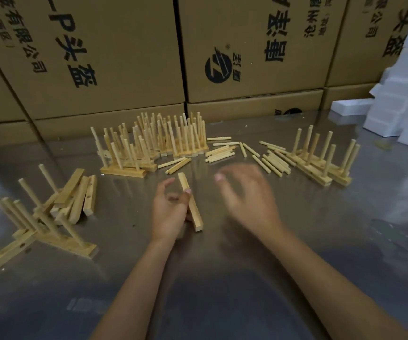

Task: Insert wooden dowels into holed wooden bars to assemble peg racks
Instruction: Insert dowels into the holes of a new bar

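Observation:
My left hand (170, 212) holds a plain wooden bar (190, 201) on the steel table, its fingers curled along the bar's left side. The bar points away from me and carries no dowels. My right hand (244, 195) hovers to the right of it, blurred, fingers spread and holding nothing. Loose dowels (270, 160) lie in a scatter just beyond my right hand, and more loose dowels (219, 152) lie in the middle. Bare holed bars (80, 197) are piled at the left.
Finished peg racks stand in a cluster (159, 141) at the back, another group of racks (320, 160) at the right, and more racks (38, 229) at the near left. Cardboard boxes (247, 57) wall off the back. White foam blocks (399, 106) are stacked at the far right.

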`<state>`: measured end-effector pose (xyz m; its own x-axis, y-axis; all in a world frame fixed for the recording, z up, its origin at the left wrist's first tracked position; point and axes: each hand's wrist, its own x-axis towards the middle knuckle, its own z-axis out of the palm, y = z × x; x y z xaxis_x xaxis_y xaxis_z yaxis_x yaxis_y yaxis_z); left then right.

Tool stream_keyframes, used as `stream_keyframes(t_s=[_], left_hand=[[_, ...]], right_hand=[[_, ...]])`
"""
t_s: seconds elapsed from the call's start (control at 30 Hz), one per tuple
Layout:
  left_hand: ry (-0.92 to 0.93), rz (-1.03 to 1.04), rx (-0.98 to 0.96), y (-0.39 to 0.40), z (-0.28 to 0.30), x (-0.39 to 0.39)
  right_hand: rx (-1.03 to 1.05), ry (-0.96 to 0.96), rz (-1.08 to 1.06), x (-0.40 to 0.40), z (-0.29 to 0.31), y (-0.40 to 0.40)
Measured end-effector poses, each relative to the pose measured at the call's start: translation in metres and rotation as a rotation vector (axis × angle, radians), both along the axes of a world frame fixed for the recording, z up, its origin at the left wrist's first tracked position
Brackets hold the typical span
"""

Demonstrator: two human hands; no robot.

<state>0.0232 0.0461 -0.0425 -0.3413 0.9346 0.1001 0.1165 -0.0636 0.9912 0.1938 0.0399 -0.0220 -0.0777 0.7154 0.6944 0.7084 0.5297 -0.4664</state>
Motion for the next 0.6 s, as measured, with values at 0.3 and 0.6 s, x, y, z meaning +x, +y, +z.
stream_keyframes(t_s=[0.3, 0.6], left_hand=[[0.078, 0.041, 0.061, 0.006, -0.006, 0.003], [0.077, 0.036, 0.037, 0.007, -0.007, 0.0]], right_hand=[[-0.673, -0.345, -0.364, 0.084, -0.01, 0.099], [-0.322, -0.315, -0.119, 0.059, -0.016, 0.035]])
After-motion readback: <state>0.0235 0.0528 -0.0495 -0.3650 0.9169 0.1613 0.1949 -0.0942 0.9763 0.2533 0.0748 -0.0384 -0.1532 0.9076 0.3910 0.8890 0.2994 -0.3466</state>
